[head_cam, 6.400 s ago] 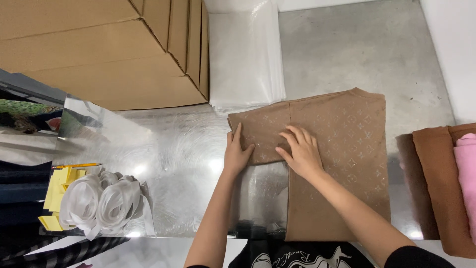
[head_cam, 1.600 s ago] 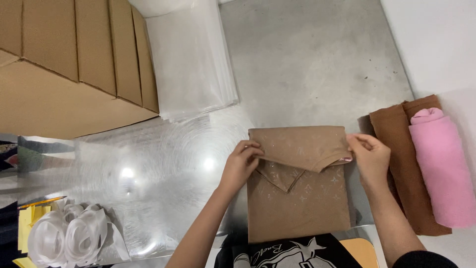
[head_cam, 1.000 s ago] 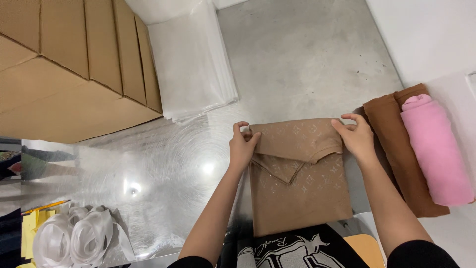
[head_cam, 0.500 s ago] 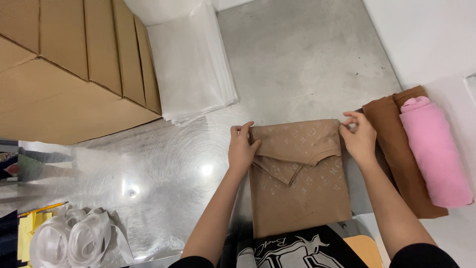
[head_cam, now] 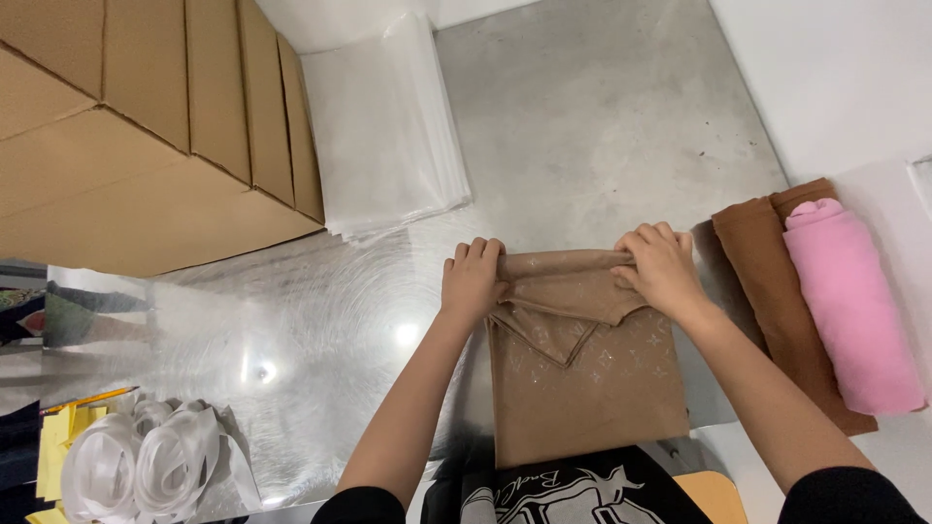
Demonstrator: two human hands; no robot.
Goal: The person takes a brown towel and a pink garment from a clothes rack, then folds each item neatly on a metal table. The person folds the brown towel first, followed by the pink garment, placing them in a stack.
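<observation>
A brown patterned cloth lies folded on the shiny metal table, directly in front of me. My left hand grips its top left corner. My right hand grips the top right corner. Both hands pinch the folded upper edge, which is doubled over toward me with a pointed flap beneath it.
A stack of clear plastic bags lies at the back. Cardboard boxes stand at the left. A brown folded cloth and a pink rolled cloth lie at the right. White ribbon rolls and yellow paper sit at the lower left.
The cloth has been folded from a wide spread into a narrower rectangle. My hands have moved to its far edge and rolled that edge over toward me.
</observation>
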